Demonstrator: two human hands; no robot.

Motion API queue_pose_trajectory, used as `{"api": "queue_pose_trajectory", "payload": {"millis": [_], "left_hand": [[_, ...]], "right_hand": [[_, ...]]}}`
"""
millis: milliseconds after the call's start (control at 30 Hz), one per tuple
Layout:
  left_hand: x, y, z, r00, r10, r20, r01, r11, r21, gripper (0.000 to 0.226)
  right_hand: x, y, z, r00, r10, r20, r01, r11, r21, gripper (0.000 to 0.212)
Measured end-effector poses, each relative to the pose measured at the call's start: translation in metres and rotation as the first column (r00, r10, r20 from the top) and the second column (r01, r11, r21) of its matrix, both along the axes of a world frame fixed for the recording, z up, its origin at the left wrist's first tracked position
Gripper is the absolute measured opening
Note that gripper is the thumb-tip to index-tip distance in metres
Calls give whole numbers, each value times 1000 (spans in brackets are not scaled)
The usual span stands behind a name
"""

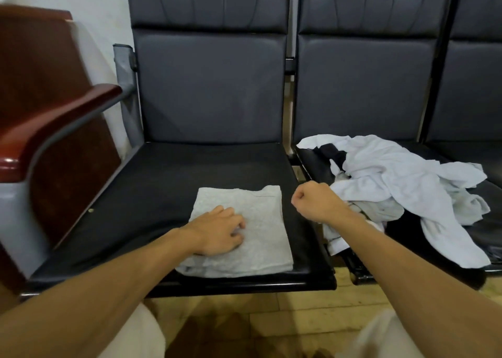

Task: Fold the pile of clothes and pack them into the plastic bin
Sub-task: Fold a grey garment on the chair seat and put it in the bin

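A folded light grey cloth lies on the front of the left black seat. My left hand rests on its left part, fingers loosely bent on the fabric. My right hand hovers just right of the cloth as a closed fist with nothing in it. A loose pile of white and grey clothes, with some black fabric in it, covers the neighbouring seat to the right. No plastic bin is in view.
A row of dark padded chairs with high backrests fills the back. A red-brown wooden armrest and a wooden panel stand at the left. Tiled yellowish floor shows below the seat edge, between my knees.
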State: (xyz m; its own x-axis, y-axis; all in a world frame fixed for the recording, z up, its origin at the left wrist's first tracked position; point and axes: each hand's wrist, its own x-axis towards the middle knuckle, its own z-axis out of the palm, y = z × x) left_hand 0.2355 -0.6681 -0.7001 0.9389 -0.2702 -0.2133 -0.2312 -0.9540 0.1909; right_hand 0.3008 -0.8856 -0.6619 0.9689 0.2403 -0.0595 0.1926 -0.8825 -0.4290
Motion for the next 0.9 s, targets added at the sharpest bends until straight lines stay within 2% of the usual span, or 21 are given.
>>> {"api": "queue_pose_trajectory", "payload": {"millis": [100,167,267,333,400,433,500,533,600,667,733,800,900], "left_hand": [[-14,36,5,996,85,-14,-84,996,38,31],[-23,57,7,990,141,-33,-141,990,0,32],[-34,78,8,972,221,-81,-233,949,-211,33],[-38,88,9,940,322,-116,-341,847,-408,31],[-37,102,7,885,456,-98,-442,753,-487,27],[-36,111,5,850,524,-62,-489,740,-462,24],[-31,129,-1,771,637,23,-602,740,-299,16],[-29,137,-3,731,682,39,-667,725,-174,26],[-28,143,-6,667,744,-32,-742,668,57,68],[-26,141,-8,634,759,-146,-750,650,122,91],[-23,135,-11,624,749,-224,-765,644,20,89],[-22,129,-14,639,721,-268,-769,599,-222,69],[-26,115,-1,653,713,-258,-719,476,-506,45]], "right_hand": [[-3,22,-2,997,45,-70,-48,998,-35,20],[-2,38,-5,990,81,-112,-90,993,-75,19],[2,61,-12,972,118,-205,-152,975,-161,23],[5,76,-16,955,135,-265,-190,962,-194,33],[7,90,-19,943,147,-300,-215,954,-209,36],[7,96,-20,940,151,-307,-222,952,-212,36],[6,108,-23,938,142,-316,-217,952,-215,37],[6,113,-24,935,138,-328,-218,950,-222,38],[5,123,-28,912,150,-381,-250,941,-228,38],[3,131,-32,886,175,-429,-306,917,-258,47],[-2,139,-31,881,206,-425,-344,897,-277,52],[-6,145,-30,887,204,-415,-326,912,-248,47],[-11,150,-29,907,206,-368,-236,971,-40,32]]}}
